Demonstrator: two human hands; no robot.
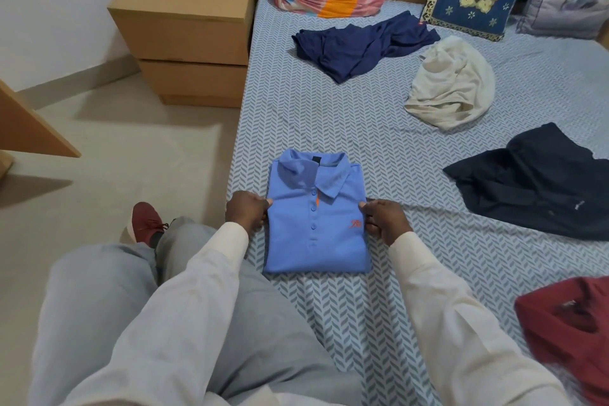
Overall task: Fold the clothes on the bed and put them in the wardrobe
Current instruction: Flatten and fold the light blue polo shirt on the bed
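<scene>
so the folded light blue polo shirt sits flat near the edge of the bed with the blue herringbone sheet, collar pointing away; left hand grips its left edge, fingers curled round the fabric; right hand pinches the right edge the same way; lying loose on the sheet: a crumpled navy garment and a cream cloth heap further back, a dark navy piece off right, a maroon shirt nearest
</scene>
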